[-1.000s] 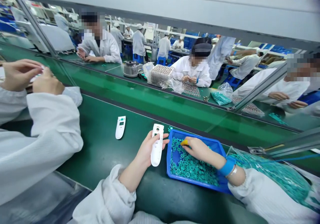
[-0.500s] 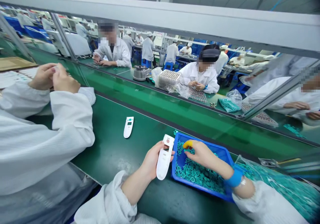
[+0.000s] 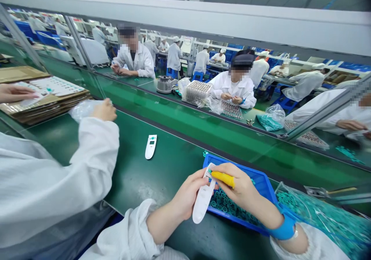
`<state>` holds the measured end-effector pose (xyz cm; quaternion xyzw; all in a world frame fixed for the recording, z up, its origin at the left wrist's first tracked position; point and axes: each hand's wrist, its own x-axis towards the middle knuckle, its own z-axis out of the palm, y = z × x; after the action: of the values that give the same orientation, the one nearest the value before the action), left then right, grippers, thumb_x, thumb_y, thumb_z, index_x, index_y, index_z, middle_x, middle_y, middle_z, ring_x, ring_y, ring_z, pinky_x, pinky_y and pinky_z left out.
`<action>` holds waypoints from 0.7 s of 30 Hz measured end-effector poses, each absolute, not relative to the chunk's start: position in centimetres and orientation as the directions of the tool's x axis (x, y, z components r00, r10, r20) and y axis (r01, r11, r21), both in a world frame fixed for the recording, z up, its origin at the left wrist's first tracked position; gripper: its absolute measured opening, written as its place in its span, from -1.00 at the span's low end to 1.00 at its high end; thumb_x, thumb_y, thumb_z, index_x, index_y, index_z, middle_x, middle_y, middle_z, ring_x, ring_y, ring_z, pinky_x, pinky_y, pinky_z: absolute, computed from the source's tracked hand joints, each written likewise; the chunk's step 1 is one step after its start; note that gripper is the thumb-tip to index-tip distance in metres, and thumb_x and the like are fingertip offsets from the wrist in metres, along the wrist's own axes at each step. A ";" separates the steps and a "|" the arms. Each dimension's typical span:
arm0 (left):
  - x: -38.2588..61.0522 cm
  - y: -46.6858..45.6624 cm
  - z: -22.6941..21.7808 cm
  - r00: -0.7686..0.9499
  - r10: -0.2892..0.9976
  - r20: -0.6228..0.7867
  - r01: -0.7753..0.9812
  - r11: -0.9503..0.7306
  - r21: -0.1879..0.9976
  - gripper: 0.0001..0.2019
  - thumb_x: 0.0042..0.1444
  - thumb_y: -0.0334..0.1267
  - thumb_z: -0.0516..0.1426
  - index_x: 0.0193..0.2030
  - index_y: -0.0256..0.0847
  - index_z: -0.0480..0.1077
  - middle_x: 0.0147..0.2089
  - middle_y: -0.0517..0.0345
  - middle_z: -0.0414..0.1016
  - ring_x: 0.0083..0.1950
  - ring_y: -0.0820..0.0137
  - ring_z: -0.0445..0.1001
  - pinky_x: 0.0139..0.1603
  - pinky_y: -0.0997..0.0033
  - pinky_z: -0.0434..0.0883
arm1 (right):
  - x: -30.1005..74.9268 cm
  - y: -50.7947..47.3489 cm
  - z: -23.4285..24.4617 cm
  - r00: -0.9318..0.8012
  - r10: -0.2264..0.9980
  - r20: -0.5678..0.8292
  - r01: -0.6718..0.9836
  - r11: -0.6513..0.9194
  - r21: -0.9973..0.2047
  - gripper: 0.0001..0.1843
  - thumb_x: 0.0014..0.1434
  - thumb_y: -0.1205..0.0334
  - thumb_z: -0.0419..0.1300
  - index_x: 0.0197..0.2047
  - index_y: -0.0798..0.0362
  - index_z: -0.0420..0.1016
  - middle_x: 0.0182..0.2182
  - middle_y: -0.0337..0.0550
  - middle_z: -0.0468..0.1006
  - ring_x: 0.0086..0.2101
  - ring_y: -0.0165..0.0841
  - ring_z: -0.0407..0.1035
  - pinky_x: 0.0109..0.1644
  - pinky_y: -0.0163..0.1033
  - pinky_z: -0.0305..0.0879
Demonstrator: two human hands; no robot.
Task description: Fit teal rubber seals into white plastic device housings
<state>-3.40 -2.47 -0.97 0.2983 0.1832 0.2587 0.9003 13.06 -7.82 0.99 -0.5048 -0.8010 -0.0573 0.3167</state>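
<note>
My left hand is closed around the side of a white plastic housing, a long rounded shell with a window in its upper half. Over the blue bin's near-left part, my right hand, with a yellow finger cot on one finger, pinches a small teal ring-like part against the housing's upper end. The fingers partly hide that part. Below both hands is the blue bin, holding many loose teal parts. A second white housing with a teal piece at its top lies on the green table.
A clear bag of teal parts lies right of the bin. At left, a co-worker's sleeve reaches over the table toward a plastic bag and stacked cardboard sheets. A green barrier runs along the far edge.
My right hand has come up out of the bin to the housing, bringing a teal part. The housing has moved slightly right and down. The co-worker's hands have parted, one toward the cardboard.
</note>
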 end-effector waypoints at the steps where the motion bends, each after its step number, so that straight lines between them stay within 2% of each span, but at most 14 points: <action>1: -3.3 -2.5 -1.1 0.791 0.594 -0.144 -0.375 0.658 0.653 -0.68 -0.02 -0.26 0.25 -0.09 -0.27 0.46 -0.34 0.16 0.50 -0.31 0.50 0.45 -0.27 0.58 0.35 | 12.9 -8.2 0.7 -0.298 0.751 0.589 0.845 0.494 -0.202 -0.61 0.20 0.39 0.10 0.09 -0.04 0.36 -0.18 -0.06 0.58 -0.16 -0.26 0.47 -0.15 -0.14 0.49; 3: -3.1 -2.4 -1.5 0.763 0.639 -0.095 -0.411 0.593 0.693 -0.68 -0.03 -0.23 0.28 -0.11 -0.26 0.45 -0.38 0.23 0.47 -0.39 0.58 0.40 -0.34 0.64 0.31 | 12.5 -9.1 0.3 -0.303 0.734 0.608 0.858 0.488 -0.162 -0.51 0.16 0.44 0.11 0.17 -0.02 0.30 -0.10 -0.03 0.57 -0.04 -0.20 0.42 -0.06 -0.08 0.47; 5: -2.9 -2.5 -1.9 0.749 0.660 -0.057 -0.423 0.543 0.725 -0.69 0.00 -0.16 0.27 -0.14 -0.27 0.44 -0.43 0.25 0.44 -0.46 0.60 0.37 -0.40 0.63 0.30 | 12.1 -10.0 0.1 -0.284 0.754 0.592 0.865 0.468 -0.181 -0.46 0.14 0.47 0.09 0.20 0.01 0.27 0.01 0.01 0.51 0.06 -0.17 0.35 0.03 -0.05 0.42; 8: -2.7 -2.5 -2.2 0.764 0.644 -0.041 -0.381 0.501 0.777 -0.65 0.02 -0.06 0.24 -0.15 -0.29 0.42 -0.40 0.18 0.48 -0.47 0.52 0.43 -0.40 0.55 0.35 | 11.7 -10.8 0.3 -0.107 0.816 0.568 0.842 0.378 -0.384 -0.51 0.17 0.43 0.08 0.16 -0.02 0.30 0.10 0.01 0.43 0.09 -0.19 0.33 0.09 -0.08 0.38; 11: -2.8 -2.6 -2.0 0.725 0.689 -0.001 -0.369 0.389 0.844 -0.62 0.06 -0.04 0.19 -0.07 -0.27 0.42 -0.29 0.10 0.52 -0.39 0.45 0.47 -0.34 0.48 0.40 | 11.1 -10.7 0.6 0.175 0.850 0.496 0.715 0.237 -0.658 -0.62 0.18 0.31 0.13 0.09 -0.04 0.37 0.00 -0.03 0.52 -0.04 -0.22 0.45 -0.03 -0.13 0.47; 13: -3.0 -2.7 -1.9 0.675 0.735 0.071 -0.348 0.232 0.909 -0.63 0.13 -0.05 0.14 -0.02 -0.26 0.43 -0.26 0.07 0.53 -0.34 0.43 0.46 -0.27 0.46 0.40 | 10.4 -10.5 0.5 0.293 0.870 0.396 0.605 0.153 -0.782 -0.69 0.18 0.25 0.14 0.01 -0.01 0.44 -0.14 -0.05 0.60 -0.20 -0.25 0.52 -0.16 -0.19 0.51; 17: -3.2 -3.1 -2.2 0.597 0.775 0.207 -0.183 -0.119 0.976 -0.62 0.20 -0.09 0.04 0.00 -0.30 0.46 -0.37 0.07 0.53 -0.43 0.46 0.39 -0.38 0.52 0.34 | 8.8 -10.5 0.0 0.449 0.840 0.306 0.442 0.090 -0.893 -0.79 0.15 0.18 0.16 -0.15 0.01 0.52 -0.26 -0.09 0.62 -0.31 -0.29 0.53 -0.21 -0.22 0.49; 21: -3.3 -3.5 -2.4 0.580 0.750 0.319 -0.145 -0.291 0.946 -0.59 0.22 -0.12 0.01 0.03 -0.36 0.46 -0.40 0.03 0.54 -0.46 0.45 0.38 -0.41 0.51 0.34 | 8.0 -10.7 -0.2 0.483 0.822 0.302 0.386 0.110 -0.916 -0.86 0.13 0.20 0.19 -0.24 0.00 0.52 -0.32 -0.14 0.61 -0.36 -0.33 0.50 -0.23 -0.27 0.46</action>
<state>-3.34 -3.49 -2.39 0.6947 0.2179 0.4034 0.5542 8.04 -10.72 -0.18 -0.6397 -0.4721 0.1892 0.5762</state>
